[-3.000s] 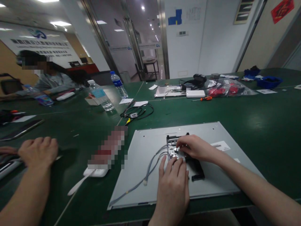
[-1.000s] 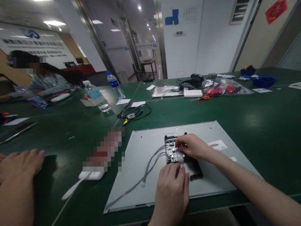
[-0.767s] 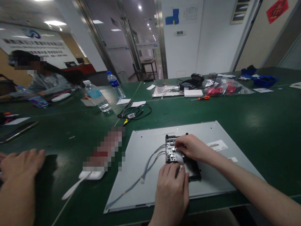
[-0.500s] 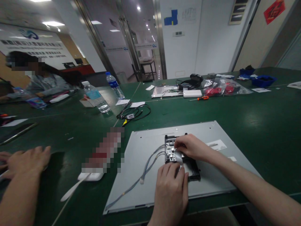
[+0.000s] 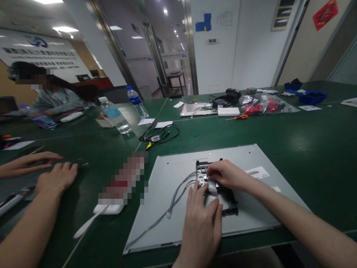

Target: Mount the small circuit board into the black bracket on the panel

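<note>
A grey metal panel (image 5: pixel 173 171) lies flat before me, bearing a black frame (image 5: pixel 230 203) with a small circuit part (image 5: pixel 202 178). My right hand (image 5: pixel 230 175) pinches at the upper end of a flat ribbon cable (image 5: pixel 212 189) on the frame; its fingertips partly hide the contact. The fingers of my left hand (image 5: pixel 201 210) reach forward, apart, and their tips touch the lower left of the circuit part beside the ribbon cable. Grey-blue wires (image 5: pixel 174 201) run from the frame to the panel's near left corner.
Left of the panel is a blurred-out phone-like item (image 5: pixel 122 178) with a white cord (image 5: pixel 87 225). A co-worker's hands (image 5: pixel 57 176) rest farther left. Beyond lie coiled black cable (image 5: pixel 167 132), water bottles (image 5: pixel 115 117), an orange screwdriver (image 5: pixel 240 117) and a plastic bag (image 5: pixel 269 104).
My left hand has slid forward, its fingers spreading onto the circuit part. My right hand stays in place. The co-worker's hands have moved up and right.
</note>
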A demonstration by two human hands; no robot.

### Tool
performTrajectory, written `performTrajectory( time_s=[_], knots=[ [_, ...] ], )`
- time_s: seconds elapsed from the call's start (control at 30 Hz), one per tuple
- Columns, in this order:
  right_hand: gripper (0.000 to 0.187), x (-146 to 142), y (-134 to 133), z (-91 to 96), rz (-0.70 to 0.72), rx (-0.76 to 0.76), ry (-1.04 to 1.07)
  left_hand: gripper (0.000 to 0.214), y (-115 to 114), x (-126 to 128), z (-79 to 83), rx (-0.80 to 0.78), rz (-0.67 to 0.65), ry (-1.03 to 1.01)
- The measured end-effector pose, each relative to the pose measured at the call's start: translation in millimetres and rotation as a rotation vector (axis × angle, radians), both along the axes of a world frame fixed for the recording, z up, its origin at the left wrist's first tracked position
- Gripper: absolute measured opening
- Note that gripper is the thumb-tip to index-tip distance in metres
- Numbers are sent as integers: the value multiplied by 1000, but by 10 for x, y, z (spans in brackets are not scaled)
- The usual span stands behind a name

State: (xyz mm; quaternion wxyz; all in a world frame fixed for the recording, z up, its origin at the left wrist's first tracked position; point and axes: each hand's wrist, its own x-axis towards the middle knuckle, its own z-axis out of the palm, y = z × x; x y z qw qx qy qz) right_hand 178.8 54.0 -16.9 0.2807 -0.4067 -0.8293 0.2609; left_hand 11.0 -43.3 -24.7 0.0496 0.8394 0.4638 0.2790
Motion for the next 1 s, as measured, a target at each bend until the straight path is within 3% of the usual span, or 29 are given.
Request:
performTrajectory(
  time_s=[0.17, 0.7, 1.0],
  knots=[
    [16, 4, -2, 4, -1, 7, -13, 18, 17, -22, -30, -43, -21, -28],
    [16, 25, -20, 39, -17, 6, -48, 18, 10, 16, 18, 38, -21, 38],
    [17, 47, -3, 29, 7, 1, -51, 29, 41, 18, 23, 28, -57, 30]
  ],
)
